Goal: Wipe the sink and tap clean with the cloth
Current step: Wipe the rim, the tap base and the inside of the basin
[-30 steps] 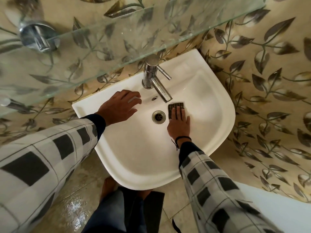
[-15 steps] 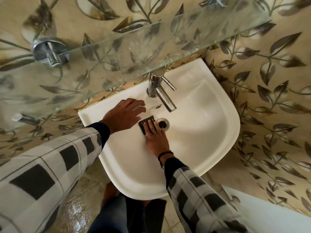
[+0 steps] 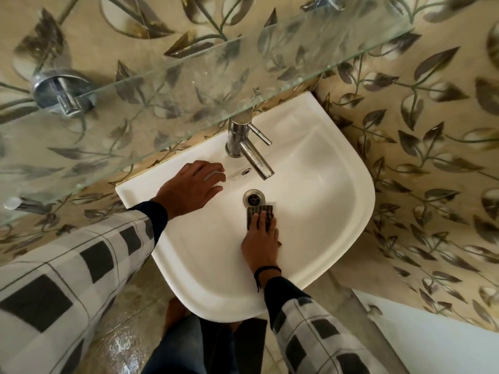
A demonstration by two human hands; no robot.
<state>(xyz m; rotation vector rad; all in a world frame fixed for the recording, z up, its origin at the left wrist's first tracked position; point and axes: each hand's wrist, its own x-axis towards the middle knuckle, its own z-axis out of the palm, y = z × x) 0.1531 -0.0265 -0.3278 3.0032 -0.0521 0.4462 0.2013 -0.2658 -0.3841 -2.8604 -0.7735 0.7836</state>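
Glossy white ceramic sink [image 3: 318, 190], shiny metal tap [image 3: 251, 152] — dark woven cloth [image 3: 260, 215], glass shelf [image 3: 189, 85].

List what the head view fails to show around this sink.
Head view only:
- cloth: mostly under the right hand.
- tap: its top blurred behind the glass shelf edge.
- sink: left rim partly under the left hand.
- Dirt or wetness on it: too faint to tell.

The right hand [image 3: 260, 245] slid the cloth [image 3: 260, 215] from the drain's [image 3: 254, 197] left to below it.
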